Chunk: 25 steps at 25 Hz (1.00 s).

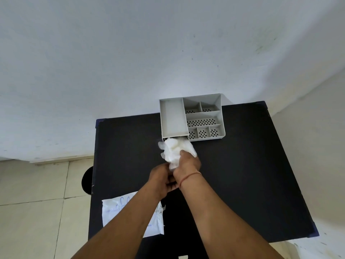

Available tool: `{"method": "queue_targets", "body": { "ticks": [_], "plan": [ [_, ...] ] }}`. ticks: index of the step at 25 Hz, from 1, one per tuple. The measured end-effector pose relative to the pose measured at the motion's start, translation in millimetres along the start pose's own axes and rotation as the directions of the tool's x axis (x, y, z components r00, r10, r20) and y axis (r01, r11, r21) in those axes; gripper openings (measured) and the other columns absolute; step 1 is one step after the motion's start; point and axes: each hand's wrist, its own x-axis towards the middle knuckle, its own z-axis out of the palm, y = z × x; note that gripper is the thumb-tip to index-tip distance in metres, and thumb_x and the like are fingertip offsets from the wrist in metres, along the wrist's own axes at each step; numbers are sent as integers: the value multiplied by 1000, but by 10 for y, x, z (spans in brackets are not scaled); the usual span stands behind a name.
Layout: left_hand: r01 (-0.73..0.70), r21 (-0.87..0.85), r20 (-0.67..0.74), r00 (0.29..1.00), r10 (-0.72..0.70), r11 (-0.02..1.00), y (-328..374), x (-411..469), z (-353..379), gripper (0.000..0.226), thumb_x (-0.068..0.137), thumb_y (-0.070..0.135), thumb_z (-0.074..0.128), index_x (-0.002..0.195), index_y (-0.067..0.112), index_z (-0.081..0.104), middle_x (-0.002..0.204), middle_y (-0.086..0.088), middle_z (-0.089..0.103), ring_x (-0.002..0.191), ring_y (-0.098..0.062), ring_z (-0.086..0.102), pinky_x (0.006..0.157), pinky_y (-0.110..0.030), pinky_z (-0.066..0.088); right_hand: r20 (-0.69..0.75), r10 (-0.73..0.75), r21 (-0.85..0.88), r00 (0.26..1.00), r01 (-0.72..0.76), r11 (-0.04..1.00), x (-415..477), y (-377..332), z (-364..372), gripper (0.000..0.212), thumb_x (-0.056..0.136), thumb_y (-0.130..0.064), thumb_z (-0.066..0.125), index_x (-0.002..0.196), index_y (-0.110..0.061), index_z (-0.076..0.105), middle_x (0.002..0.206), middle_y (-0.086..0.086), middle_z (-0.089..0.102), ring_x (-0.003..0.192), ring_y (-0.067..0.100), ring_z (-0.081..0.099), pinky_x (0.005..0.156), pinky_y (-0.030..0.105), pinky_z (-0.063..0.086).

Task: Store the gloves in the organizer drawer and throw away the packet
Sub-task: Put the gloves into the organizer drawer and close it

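A crumpled bunch of thin white gloves (174,151) sits just in front of the grey organizer (172,116), at the mouth of its lower drawer, which is mostly hidden by the gloves. My right hand (187,162) grips the near part of the bunch. My left hand (162,179) is curled just below and left of it, touching the bunch's lower end. The white packet (115,208) with blue print lies flat on the table's near left corner, partly under my left forearm.
The organizer stands at the far edge of a black table (242,174), against a white wall. A round black object (86,180) shows on the tiled floor past the table's left edge.
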Motion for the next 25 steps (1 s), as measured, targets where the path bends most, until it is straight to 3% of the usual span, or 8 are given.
{"method": "queue_targets", "body": {
  "ticks": [5,7,9,12,16,18,22,25],
  "plan": [
    [-21,47,-12,1000,22,999,6,-14,-32,20,95,6,59,83,13,74,52,1,69,47,-13,63,49,-28,56,84,-46,73,995,40,997,79,75,157,21,95,-2,51,93,-4,72,66,16,77,43,30,68,33,22,44],
    [-32,38,7,999,31,999,10,-23,-61,16,95,7,61,96,10,77,64,-1,77,60,-17,72,63,-36,64,137,-2,-71,991,11,997,190,99,162,18,87,-13,62,99,-6,73,89,22,79,65,40,76,41,27,51],
    [-34,36,34,999,33,999,15,-5,-89,20,96,11,64,110,10,78,87,-6,83,82,-25,79,82,-45,66,233,48,-207,971,2,978,374,101,96,42,76,-22,72,116,-7,72,115,27,76,93,50,74,49,33,54],
    [-29,36,34,999,28,999,41,9,-125,23,101,15,59,117,16,75,107,-10,82,96,-28,78,85,-48,63,253,-27,-424,967,136,896,75,-192,-136,27,85,-19,72,106,-2,73,111,25,76,90,37,71,65,44,61],
    [-31,37,28,999,30,999,64,19,-125,23,104,13,57,121,17,71,110,-10,80,95,-26,76,83,-47,61,288,-460,-780,840,484,396,137,-332,-471,13,87,-22,74,97,-14,75,90,3,76,82,18,73,84,37,63],
    [-34,44,29,999,33,998,52,27,-101,25,105,12,55,125,18,69,110,-10,81,93,-26,77,81,-46,61,374,-444,-793,814,529,302,200,-284,-459,16,88,-17,73,104,-16,76,97,3,78,85,21,76,86,36,64],
    [-51,53,18,999,50,997,46,44,-54,26,105,12,54,126,19,69,107,-9,81,94,-26,78,84,-47,60,544,-455,-839,705,464,-284,264,-224,-384,22,88,-12,60,103,-16,76,106,9,74,97,30,72,77,33,57],
    [-47,58,21,999,46,997,51,54,-52,28,106,11,53,128,21,67,108,-9,80,94,-26,77,87,-47,59,584,-381,-783,717,374,-498,261,-266,-343,27,91,-11,58,114,-14,73,119,12,62,108,31,65,83,37,56]
  ]
}}
